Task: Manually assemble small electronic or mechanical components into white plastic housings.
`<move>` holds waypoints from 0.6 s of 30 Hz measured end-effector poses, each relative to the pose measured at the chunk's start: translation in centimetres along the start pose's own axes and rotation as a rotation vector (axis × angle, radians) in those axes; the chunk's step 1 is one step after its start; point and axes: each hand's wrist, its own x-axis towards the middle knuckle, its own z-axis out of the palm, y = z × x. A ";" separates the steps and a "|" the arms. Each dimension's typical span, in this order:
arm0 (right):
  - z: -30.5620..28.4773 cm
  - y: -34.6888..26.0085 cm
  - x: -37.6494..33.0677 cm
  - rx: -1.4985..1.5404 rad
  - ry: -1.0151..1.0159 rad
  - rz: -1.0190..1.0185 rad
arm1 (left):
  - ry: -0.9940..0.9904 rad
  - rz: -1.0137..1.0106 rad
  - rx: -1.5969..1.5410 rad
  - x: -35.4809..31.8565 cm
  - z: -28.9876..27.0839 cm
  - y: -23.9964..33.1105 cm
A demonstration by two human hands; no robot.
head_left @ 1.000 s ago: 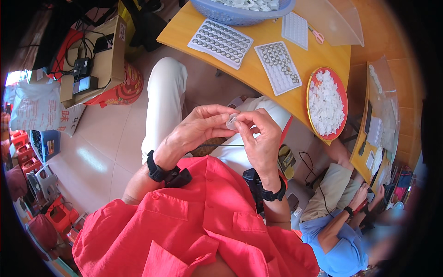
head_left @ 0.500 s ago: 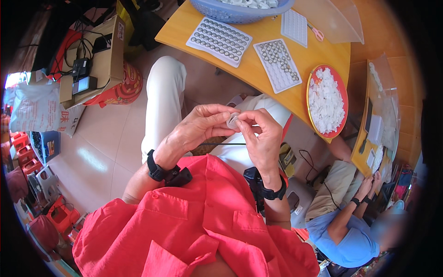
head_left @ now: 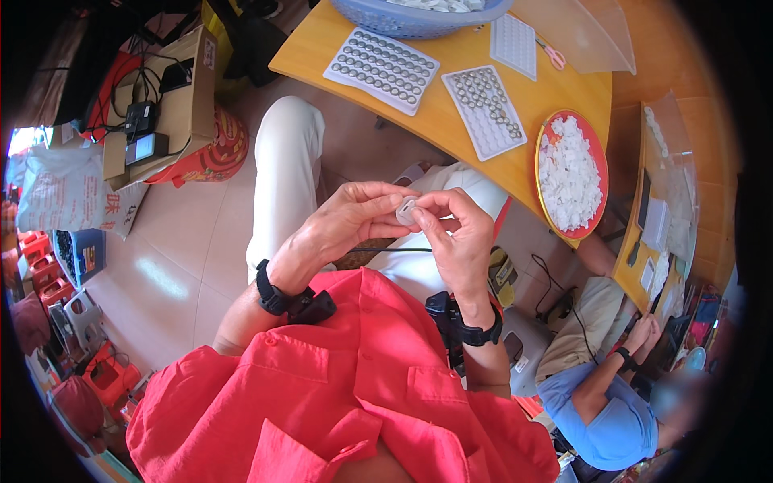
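Over my lap, a small round whitish plastic piece [head_left: 405, 212] is pinched between both hands. My left hand [head_left: 352, 219] grips its left side between thumb and fingers. From the right, the thumb and index finger of my right hand [head_left: 459, 233] press on it. A small dark mark shows on its face; finer detail is too small to read. Beyond my hands, on the yellow table [head_left: 318, 50], lie a white tray [head_left: 369, 95] full of round silvery pieces and a second tray [head_left: 481, 137] partly filled with them. A red gold-rimmed plate [head_left: 578, 232] bears a heap of white plastic pieces [head_left: 568, 173].
A blue basket [head_left: 419, 29] of white pieces, a third white tray [head_left: 514, 48] and pink-handled scissors [head_left: 554, 58] are at the table's far side. To the left stands a cardboard box [head_left: 183, 121] with cables. A person in blue [head_left: 604, 414] works at another table on the right.
The round piece has turned slightly between my fingers, and its dark mark shows more plainly. My hands have hardly moved. The other person's hands have come closer together.
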 end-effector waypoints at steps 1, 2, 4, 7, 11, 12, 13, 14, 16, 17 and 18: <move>-0.1 0.1 0.0 0.042 -0.019 0.028 | 0.002 -0.003 -0.001 0.0 0.0 0.0; -0.1 0.1 0.0 0.041 -0.018 0.028 | 0.003 -0.007 -0.002 0.0 0.0 -0.1; -0.2 0.2 0.0 0.044 -0.041 0.041 | 0.002 -0.009 -0.007 0.0 -0.2 -0.3; -0.3 0.1 0.2 -0.019 -0.069 0.030 | 0.006 -0.010 -0.011 0.0 -0.3 -0.4; -0.1 0.4 0.0 -0.003 -0.065 0.015 | 0.013 -0.006 0.005 0.0 -0.4 -0.4; -0.1 0.5 0.0 -0.046 -0.065 -0.022 | 0.013 -0.007 0.005 0.0 -0.4 -0.4; -0.1 0.6 -0.1 -0.091 -0.064 -0.060 | 0.019 -0.008 0.022 0.1 -0.4 -0.5; 0.0 0.8 -0.1 -0.092 -0.063 -0.059 | 0.025 -0.009 0.038 0.1 -0.4 -0.5; 0.2 1.2 -0.2 -0.085 -0.027 -0.118 | 0.033 0.010 0.053 0.1 -0.3 -0.5; 0.3 1.1 -0.3 -0.085 -0.027 -0.118 | 0.042 0.029 0.068 0.1 -0.2 -0.5; 0.5 0.8 -0.3 -0.030 0.039 -0.059 | 0.042 0.028 0.069 0.1 -0.1 -0.4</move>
